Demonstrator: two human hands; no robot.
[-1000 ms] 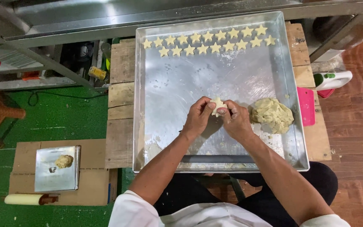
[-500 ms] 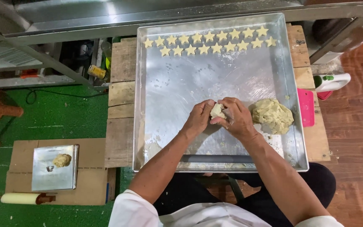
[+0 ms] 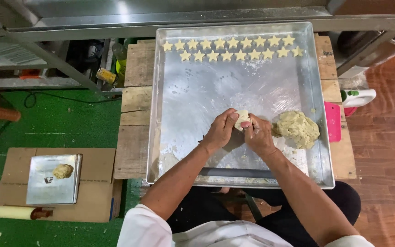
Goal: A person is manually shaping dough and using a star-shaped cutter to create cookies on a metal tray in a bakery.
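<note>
1. Together, the left hand (image 3: 220, 130) and right hand (image 3: 258, 136) meet over the middle of the tray (image 3: 193, 100), both closed on a small dough piece (image 3: 241, 118).
2. Left fingers curl round the piece from its left; right fingers press it from the right and below, so only its pale top shows between them.
3. Just right of the right hand, a big dough lump (image 3: 296, 128) lies on the tray floor, near the wrist but apart from it.
4. Along the tray's far edge, two rows of star cutouts (image 3: 233, 48) sit side by side, well apart from the hands.
5. Underneath, the tray rests on a wooden tabletop (image 3: 136, 103); a pink tool (image 3: 333, 121) lies on the wood just beside the tray's right rim.
6. Down on the green floor (image 3: 69, 119) to the left, a cardboard box (image 3: 99, 164) carries a small tray (image 3: 46, 187) with a bit of dough on it, and a rolling pin (image 3: 17, 212) lies at the box's near edge.
</note>
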